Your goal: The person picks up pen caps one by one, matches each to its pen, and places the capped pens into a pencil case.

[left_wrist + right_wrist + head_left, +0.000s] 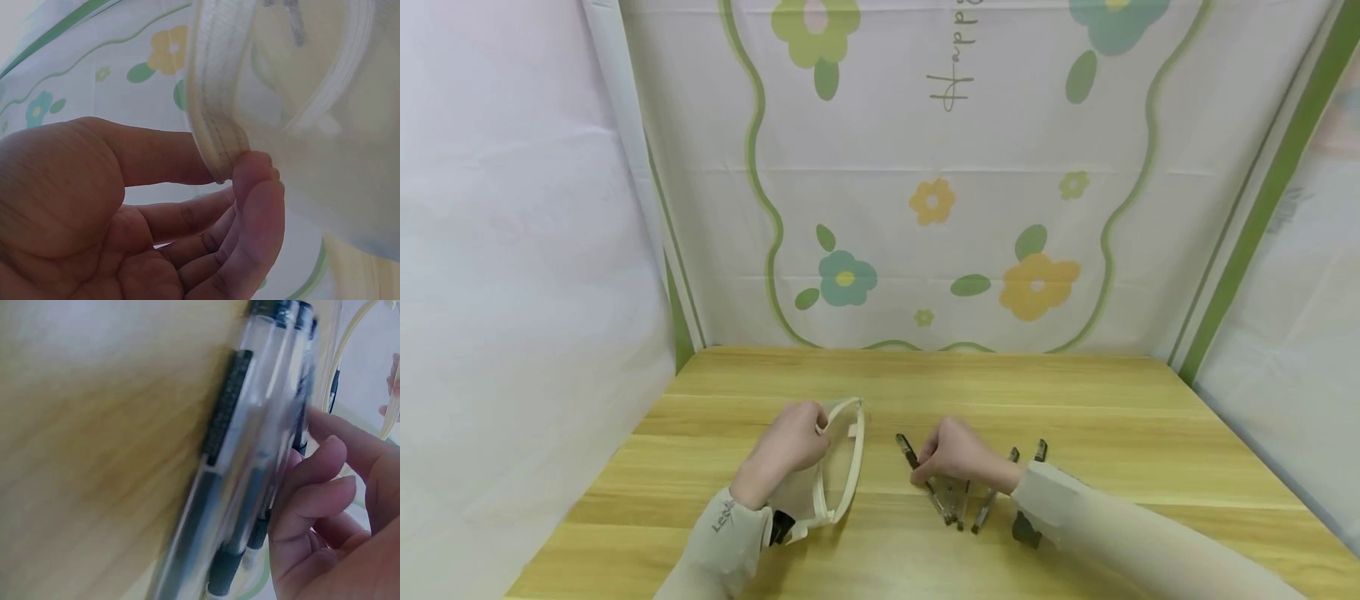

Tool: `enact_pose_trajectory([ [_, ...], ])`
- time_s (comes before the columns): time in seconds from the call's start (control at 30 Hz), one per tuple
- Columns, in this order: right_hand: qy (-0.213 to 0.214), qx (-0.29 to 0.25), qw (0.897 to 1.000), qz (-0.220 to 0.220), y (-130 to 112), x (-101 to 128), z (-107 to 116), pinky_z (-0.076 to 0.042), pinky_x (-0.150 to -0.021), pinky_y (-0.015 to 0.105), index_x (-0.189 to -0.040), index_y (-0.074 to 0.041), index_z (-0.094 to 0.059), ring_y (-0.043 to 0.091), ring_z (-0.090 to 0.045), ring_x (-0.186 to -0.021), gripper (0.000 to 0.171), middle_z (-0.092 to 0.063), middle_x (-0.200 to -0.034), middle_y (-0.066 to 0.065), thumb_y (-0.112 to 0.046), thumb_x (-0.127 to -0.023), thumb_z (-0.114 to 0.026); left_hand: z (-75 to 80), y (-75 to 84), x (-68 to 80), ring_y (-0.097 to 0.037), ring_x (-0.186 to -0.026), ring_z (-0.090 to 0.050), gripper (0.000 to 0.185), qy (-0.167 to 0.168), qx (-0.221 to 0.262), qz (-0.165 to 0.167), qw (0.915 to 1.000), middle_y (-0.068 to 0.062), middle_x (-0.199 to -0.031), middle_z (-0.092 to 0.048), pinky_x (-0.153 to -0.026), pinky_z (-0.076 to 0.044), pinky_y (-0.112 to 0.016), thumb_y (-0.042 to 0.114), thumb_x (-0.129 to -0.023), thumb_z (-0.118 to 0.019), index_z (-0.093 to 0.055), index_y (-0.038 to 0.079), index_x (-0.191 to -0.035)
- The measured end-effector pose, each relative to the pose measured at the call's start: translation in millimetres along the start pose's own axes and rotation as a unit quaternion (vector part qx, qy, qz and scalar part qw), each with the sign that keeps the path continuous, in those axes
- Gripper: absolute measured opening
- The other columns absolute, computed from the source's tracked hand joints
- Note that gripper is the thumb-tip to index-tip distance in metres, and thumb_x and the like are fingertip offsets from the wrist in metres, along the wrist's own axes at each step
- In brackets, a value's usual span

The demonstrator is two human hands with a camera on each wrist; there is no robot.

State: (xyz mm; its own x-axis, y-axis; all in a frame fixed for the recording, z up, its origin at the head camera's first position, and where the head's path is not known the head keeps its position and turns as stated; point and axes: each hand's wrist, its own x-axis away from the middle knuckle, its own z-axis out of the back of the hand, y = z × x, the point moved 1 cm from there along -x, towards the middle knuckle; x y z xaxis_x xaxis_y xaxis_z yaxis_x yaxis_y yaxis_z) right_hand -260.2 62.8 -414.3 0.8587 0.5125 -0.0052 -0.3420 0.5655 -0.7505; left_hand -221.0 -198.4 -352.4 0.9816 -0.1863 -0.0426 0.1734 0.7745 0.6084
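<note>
My left hand (790, 442) pinches the edge of a translucent, pale zip pouch (856, 467), which stands with its mouth spread apart. In the left wrist view, thumb and fingertips meet on the pouch's white zipper edge (219, 81). To the right, my right hand (962, 454) is low over a group of pens, its fingertips pinching the leftmost pen (907, 450). Several clear-barrelled pens with dark caps (228, 406) lie side by side in the right wrist view, slightly blurred. The hand and forearm partly hide the other pens (985, 510).
A wood-grain table (700, 450) carries everything. Behind its far edge hangs a white flower-print curtain (880, 325), with pale sheets at the left and right. One pen (1041, 450) pokes out beyond the right forearm.
</note>
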Motion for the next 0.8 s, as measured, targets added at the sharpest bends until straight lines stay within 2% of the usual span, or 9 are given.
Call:
enact_pose_trajectory([
  [0.13,-0.007,-0.015,1.0,0.0,-0.9,-0.9,-0.8,-0.052,-0.047,0.029,-0.072,-0.004,-0.075,0.01,-0.049,-0.039,0.008,-0.065,-0.057,0.005,0.0,-0.075,-0.082,0.5,-1.2,0.5,-0.007,-0.043,-0.028,0.023,0.003,0.0,0.003,1.0,0.003,-0.055,-0.034,-0.04,-0.023,-0.02,-0.01,-0.081,-0.052,-0.066,-0.003,-0.098],
  [0.3,-0.011,-0.036,0.999,-0.003,0.2,-1.6,-2.0,-0.047,-0.041,0.026,-0.075,-0.003,-0.076,0.009,-0.046,-0.037,0.007,-0.067,-0.059,0.007,0.003,-0.076,-0.079,1.2,-1.3,0.8,-0.007,-0.043,-0.025,0.017,0.007,-0.006,-0.005,0.9999,0.005,-0.054,-0.028,-0.041,-0.02,-0.021,-0.01,-0.081,-0.052,-0.063,0.001,-0.087],
  [0.4,-0.011,-0.047,0.999,-0.006,1.2,-0.7,-2.4,-0.046,-0.041,0.025,-0.075,-0.003,-0.076,0.01,-0.046,-0.037,0.006,-0.067,-0.06,0.007,0.002,-0.077,-0.078,1.4,-0.5,0.9,-0.007,-0.044,-0.02,0.026,0.008,-0.009,-0.012,0.9999,0.007,-0.054,-0.019,-0.042,-0.017,-0.022,-0.012,-0.079,-0.05,-0.044,0.011,-0.068],
  [0.47,-0.012,-0.053,0.998,-0.011,1.8,0.1,-2.7,-0.047,-0.043,0.026,-0.076,-0.004,-0.077,0.01,-0.046,-0.038,0.006,-0.068,-0.061,0.008,0.001,-0.077,-0.078,1.9,0.1,1.2,-0.008,-0.045,-0.017,0.037,0.007,-0.009,-0.014,0.9998,0.007,-0.054,-0.015,-0.043,-0.015,-0.023,-0.013,-0.077,-0.049,-0.028,0.015,-0.066],
  [0.53,-0.012,-0.055,0.998,-0.012,1.9,0.8,-2.9,-0.049,-0.044,0.028,-0.076,-0.004,-0.076,0.01,-0.047,-0.038,0.005,-0.068,-0.061,0.008,0.001,-0.077,-0.078,2.1,0.3,1.4,-0.008,-0.046,-0.016,0.041,0.004,-0.01,-0.011,0.9999,0.007,-0.055,-0.013,-0.044,-0.014,-0.023,-0.014,-0.076,-0.048,-0.021,0.017,-0.069],
  [0.63,-0.013,-0.054,0.998,-0.016,1.2,1.4,-2.3,-0.051,-0.047,0.03,-0.075,-0.003,-0.076,0.011,-0.048,-0.039,0.004,-0.069,-0.063,0.007,0.0,-0.078,-0.078,2.6,0.5,2.2,-0.007,-0.044,-0.02,0.025,0.003,-0.005,-0.002,1.0,0.006,-0.054,-0.021,-0.042,-0.017,-0.022,-0.013,-0.079,-0.049,-0.046,0.009,-0.068],
  [0.7,-0.014,-0.053,0.998,-0.017,-0.1,1.5,-1.5,-0.052,-0.047,0.031,-0.075,-0.003,-0.077,0.011,-0.048,-0.04,0.004,-0.07,-0.065,0.007,-0.002,-0.079,-0.078,2.7,0.4,2.2,-0.007,-0.043,-0.023,0.018,0.001,-0.003,0.005,1.0,0.004,-0.055,-0.029,-0.041,-0.02,-0.021,-0.012,-0.08,-0.05,-0.063,0.0,-0.085],
  [0.77,-0.015,-0.056,0.998,-0.021,-1.4,1.1,-0.2,-0.052,-0.049,0.032,-0.075,-0.003,-0.077,0.011,-0.048,-0.041,0.005,-0.071,-0.07,0.006,-0.003,-0.08,-0.078,2.8,0.5,2.4,-0.007,-0.043,-0.027,0.03,0.002,0.0,0.006,1.0,0.002,-0.057,-0.037,-0.041,-0.023,-0.02,-0.011,-0.081,-0.051,-0.067,-0.006,-0.106],
  [0.8,-0.013,-0.057,0.998,-0.024,-2.0,0.7,0.5,-0.052,-0.049,0.032,-0.076,-0.003,-0.077,0.012,-0.049,-0.042,0.005,-0.071,-0.072,0.005,-0.003,-0.08,-0.078,2.8,0.4,2.2,-0.007,-0.043,-0.028,0.028,0.002,0.002,0.007,1.0,0.001,-0.057,-0.037,-0.041,-0.023,-0.02,-0.011,-0.081,-0.052,-0.067,-0.006,-0.104],
])
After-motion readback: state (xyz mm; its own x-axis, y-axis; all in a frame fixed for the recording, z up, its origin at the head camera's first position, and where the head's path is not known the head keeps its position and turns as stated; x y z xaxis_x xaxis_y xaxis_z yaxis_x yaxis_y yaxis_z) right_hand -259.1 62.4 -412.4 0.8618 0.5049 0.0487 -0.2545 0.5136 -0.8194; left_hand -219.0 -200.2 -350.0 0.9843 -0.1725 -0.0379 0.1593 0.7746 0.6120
